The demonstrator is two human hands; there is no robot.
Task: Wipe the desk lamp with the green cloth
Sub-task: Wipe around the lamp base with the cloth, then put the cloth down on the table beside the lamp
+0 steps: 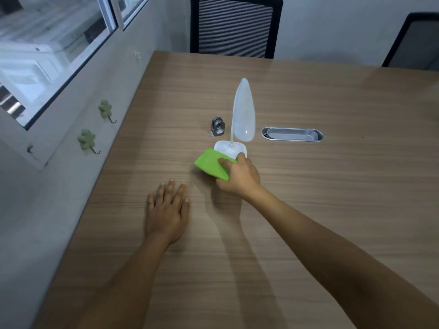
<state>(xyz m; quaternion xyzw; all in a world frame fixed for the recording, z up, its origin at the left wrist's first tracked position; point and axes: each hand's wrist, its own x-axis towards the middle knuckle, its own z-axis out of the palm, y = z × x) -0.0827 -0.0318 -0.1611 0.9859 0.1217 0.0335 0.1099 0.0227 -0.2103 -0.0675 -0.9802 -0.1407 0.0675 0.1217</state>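
A white desk lamp [244, 112] stands in the middle of the wooden table [332, 191], its long oval head upright on a thin neck above a square white base [225, 147]. My right hand [238, 175] grips a folded green cloth [210, 166] and holds it against the base's near left edge. My left hand [168, 210] lies flat on the table to the left, fingers spread, holding nothing.
A small grey metal ring-shaped object [218, 126] stands left of the lamp. A grey oval cable tray [292, 134] is set into the table to the right. Two black chairs [235, 27] stand at the far edge. The wall with clover hooks [88, 140] runs along the left.
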